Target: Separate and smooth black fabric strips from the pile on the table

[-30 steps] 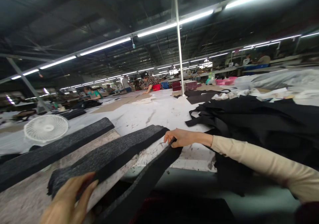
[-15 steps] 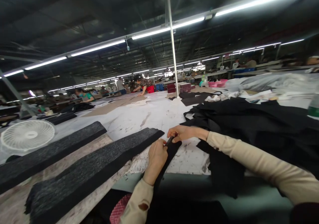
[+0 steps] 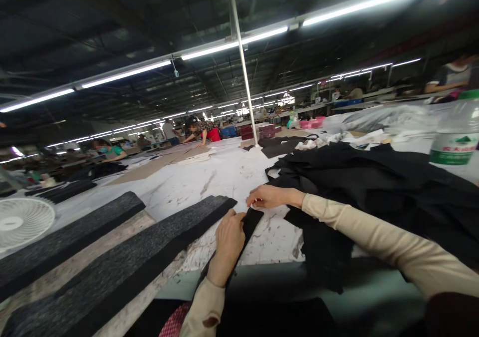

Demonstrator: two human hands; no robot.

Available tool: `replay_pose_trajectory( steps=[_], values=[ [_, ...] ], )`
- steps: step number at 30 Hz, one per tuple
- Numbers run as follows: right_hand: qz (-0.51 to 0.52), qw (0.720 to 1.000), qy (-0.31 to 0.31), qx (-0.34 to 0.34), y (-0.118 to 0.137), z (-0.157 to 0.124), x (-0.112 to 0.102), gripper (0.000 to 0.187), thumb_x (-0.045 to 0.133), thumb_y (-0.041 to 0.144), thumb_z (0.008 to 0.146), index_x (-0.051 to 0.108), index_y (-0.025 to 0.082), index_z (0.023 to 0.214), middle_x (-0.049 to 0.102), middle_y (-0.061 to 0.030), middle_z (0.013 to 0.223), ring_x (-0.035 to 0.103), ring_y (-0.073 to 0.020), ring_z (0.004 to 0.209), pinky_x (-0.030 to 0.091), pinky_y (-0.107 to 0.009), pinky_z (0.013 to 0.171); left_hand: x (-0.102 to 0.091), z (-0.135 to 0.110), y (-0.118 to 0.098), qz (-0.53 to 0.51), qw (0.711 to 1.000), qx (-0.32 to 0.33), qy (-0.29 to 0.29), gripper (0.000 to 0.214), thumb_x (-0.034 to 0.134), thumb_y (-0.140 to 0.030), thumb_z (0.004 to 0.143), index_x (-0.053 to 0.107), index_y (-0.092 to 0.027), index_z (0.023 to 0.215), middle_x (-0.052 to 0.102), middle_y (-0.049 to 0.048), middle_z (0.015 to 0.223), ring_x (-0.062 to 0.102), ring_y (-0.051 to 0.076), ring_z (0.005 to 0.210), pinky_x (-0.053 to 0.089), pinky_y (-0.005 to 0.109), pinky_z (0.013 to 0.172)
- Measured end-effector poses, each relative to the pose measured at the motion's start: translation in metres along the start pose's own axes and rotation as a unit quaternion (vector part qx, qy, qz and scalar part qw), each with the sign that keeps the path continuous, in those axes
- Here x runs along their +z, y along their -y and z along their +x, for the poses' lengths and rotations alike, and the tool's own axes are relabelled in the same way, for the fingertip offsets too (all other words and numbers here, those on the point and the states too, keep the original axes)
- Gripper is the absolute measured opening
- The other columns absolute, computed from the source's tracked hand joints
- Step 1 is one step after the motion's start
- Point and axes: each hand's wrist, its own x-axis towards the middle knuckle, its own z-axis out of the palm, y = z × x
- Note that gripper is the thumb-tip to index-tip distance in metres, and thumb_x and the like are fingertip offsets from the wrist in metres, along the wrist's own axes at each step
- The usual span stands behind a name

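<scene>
A narrow black fabric strip (image 3: pixel 253 225) runs from the white tabletop down over its near edge. My left hand (image 3: pixel 230 234) is closed on the strip's left side, thumb and fingers pressed together near its far end. My right hand (image 3: pixel 270 196) reaches in from the right, its fingers curled down and pinching at the strip's far tip; the fingertips are partly hidden. Left of my hands lies a long stack of grey-speckled black pieces (image 3: pixel 149 247). A heap of black fabric (image 3: pixel 352 177) is to the right of my right hand, with one piece hanging over the table edge.
A second speckled stack (image 3: pixel 82 227) and a white fan (image 3: pixel 22 222) are at the left. A plastic bottle (image 3: pixel 454 137) stands at the right behind the black heap. A pale pole (image 3: pixel 245 72) rises from the table. Co-workers (image 3: pixel 205 130) lean over the far tables.
The view has turned right, bringing the bottle further in. The folded bit of strip between my fingers now lies flatter, and my right hand sits at its far tip.
</scene>
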Motion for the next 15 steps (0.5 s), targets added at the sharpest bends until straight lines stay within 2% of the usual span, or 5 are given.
replay_pose_trajectory(
  steps=[6,15],
  values=[
    [-0.055,0.998,-0.014,-0.021,0.0025,-0.0004,0.0021,0.025,0.054,0.011,0.080,0.068,0.016,0.099,0.069,-0.0059,0.095,0.061,-0.0142,0.077,0.040,-0.023,0.068,-0.0013,0.0004,-0.0009,0.005,1.000,-0.005,0.006,0.034,0.048,-0.011,0.085,0.067,-0.025,0.109,0.061,0.0043,0.100,0.060,0.019,0.098,0.041,0.026,0.075],
    [-0.103,0.994,-0.020,-0.030,0.0042,-0.0001,0.0048,0.019,0.053,0.013,0.081,0.065,0.016,0.095,0.068,-0.0047,0.092,0.059,-0.0137,0.073,0.036,-0.024,0.062,-0.0017,0.0002,-0.0005,0.002,1.000,-0.005,0.008,0.034,0.048,-0.013,0.086,0.066,-0.025,0.112,0.062,0.0040,0.100,0.060,0.017,0.098,0.041,0.025,0.079]
  ],
)
